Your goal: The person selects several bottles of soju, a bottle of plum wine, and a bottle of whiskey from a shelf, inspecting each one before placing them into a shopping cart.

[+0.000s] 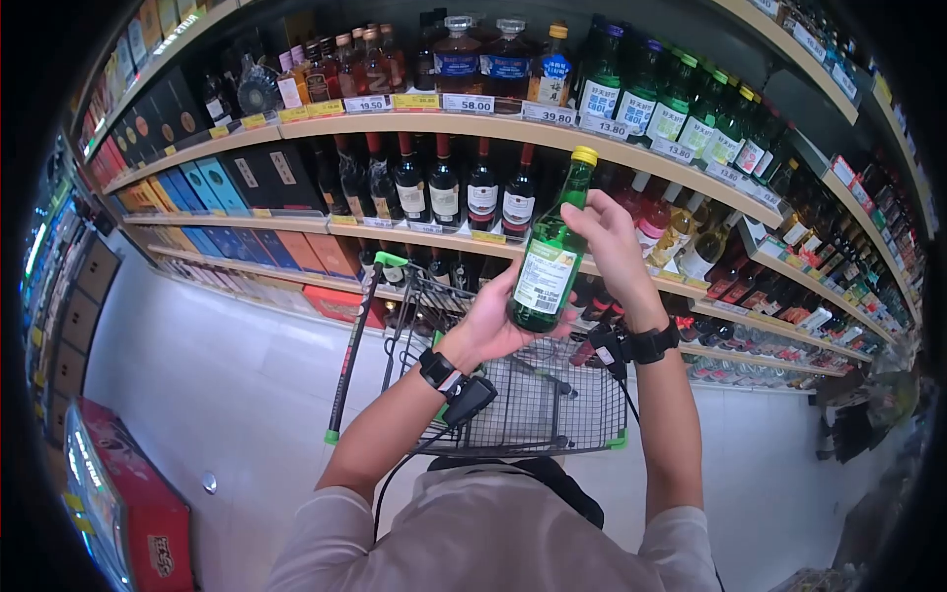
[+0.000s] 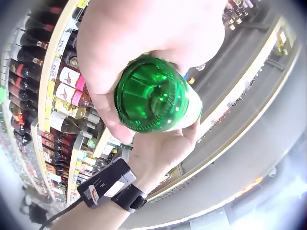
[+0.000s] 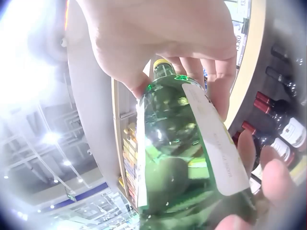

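Note:
A green glass soju bottle [image 1: 548,252] with a yellow cap is held up before the shelves, tilted, its printed back label facing the head camera. My left hand [image 1: 488,321] grips it low, near the base, with fingers wrapped around the glass. Higher up, my right hand [image 1: 614,242] holds the bottle's shoulder, thumb on one side and fingers on the other. In the left wrist view the round bottom of the bottle [image 2: 151,96] faces the camera. The right wrist view shows the right fingers [image 3: 218,86] around its upper part.
A wire shopping cart [image 1: 533,400] with green corners stands below my hands, in front of my body. Behind it, shelves hold wine bottles [image 1: 444,192], boxed goods [image 1: 202,183] and a row of green bottles [image 1: 671,104] above price tags. A red display case [image 1: 133,493] stands at lower left.

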{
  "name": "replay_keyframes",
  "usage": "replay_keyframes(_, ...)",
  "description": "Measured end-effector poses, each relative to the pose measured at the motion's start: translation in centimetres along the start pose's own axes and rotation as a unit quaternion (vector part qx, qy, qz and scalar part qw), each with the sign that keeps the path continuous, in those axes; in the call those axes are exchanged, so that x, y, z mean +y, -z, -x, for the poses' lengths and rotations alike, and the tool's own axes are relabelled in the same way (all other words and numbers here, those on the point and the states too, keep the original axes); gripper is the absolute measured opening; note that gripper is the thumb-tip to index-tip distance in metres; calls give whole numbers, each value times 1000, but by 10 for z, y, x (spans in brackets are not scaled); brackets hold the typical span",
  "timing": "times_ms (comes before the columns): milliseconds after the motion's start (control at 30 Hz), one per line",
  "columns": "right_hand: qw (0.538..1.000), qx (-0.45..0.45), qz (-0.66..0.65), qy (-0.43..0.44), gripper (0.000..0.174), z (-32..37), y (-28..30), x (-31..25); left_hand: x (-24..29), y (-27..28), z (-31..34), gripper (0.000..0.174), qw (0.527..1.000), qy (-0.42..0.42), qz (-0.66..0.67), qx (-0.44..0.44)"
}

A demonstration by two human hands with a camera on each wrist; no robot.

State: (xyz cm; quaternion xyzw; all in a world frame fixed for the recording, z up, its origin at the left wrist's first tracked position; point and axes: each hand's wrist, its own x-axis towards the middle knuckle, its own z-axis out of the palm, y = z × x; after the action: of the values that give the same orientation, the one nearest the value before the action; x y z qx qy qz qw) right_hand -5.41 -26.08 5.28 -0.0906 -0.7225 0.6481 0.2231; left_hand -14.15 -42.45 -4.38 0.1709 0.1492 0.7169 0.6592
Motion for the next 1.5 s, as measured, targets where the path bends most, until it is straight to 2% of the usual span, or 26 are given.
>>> replay_keyframes(100, 998, 30, 16, 47, 28, 1, -15, 12, 2, 2, 11, 59, 997, -50, -27, 42)
replay_keyframes(233, 998, 10, 28, 56, 31, 0, -27, 14, 5, 7, 20, 55, 994, -63, -1, 87)
replay_keyframes(333, 1000, -4, 20, 24, 35, 2, -30, 2, 10, 22, 29, 56, 999, -26, 6, 44)
replay_keyframes(400, 998, -53, -7, 39, 38, 4, -32, -2, 8, 30, 32, 65, 998, 14, 46, 35)
replay_keyframes(467, 993, -103, -23, 60, 38, 10, -38, -7, 4, 35, 33, 70, 999, 19, 50, 6)
replay_keyframes(567, 987, -145, -20, 63, 42, 17, -44, -13, 3, 53, 33, 74, 992, 57, 74, -80)
replay_keyframes(633, 989, -132, -20, 68, 40, 22, -51, -16, 9, 44, 39, 76, 995, 53, 62, -59)
replay_keyframes(733, 989, -91, 53, 101, 38, 23, -64, -22, 12, 36, 44, 70, 996, 11, 89, -21)
replay_keyframes(800, 975, -68, 145, 151, 43, 22, -68, -20, 13, 47, 41, 65, 995, -19, 99, 12)
replay_keyframes(933, 931, -39, 268, 246, 50, 22, -75, -14, 17, 60, 39, 58, 995, -50, 84, -21)
replay_keyframes(967, 934, -40, 266, 234, 51, 24, -78, -17, 15, 58, 40, 57, 996, -60, 64, 24)
replay_keyframes(1067, 949, -36, 231, 211, 49, 20, -81, -16, 13, 61, 45, 58, 999, -24, 45, 6)
replay_keyframes(1133, 973, -46, 166, 155, 51, 15, -80, -11, 11, 56, 48, 62, 999, 20, 19, 18)
replay_keyframes(1200, 985, -41, 119, 117, 48, 9, -74, -1, 4, 58, 49, 63, 998, 28, 9, 48)
replay_keyframes(1267, 994, -50, 54, 79, 36, 4, -65, 10, 2, 54, 54, 66, 994, 44, -28, 95)
replay_keyframes(1400, 996, -61, 53, 29, 30, -4, -57, 21, -5, 66, 64, 68, 986, 83, -71, 125)
replay_keyframes(1467, 993, -64, 101, -21, 30, -7, -50, 31, -9, 73, 69, 67, 982, 105, -66, 143)
replay_keyframes(1500, 993, -66, 98, -25, 28, -7, -52, 37, -10, 80, 73, 71, 986, 104, -68, 111)
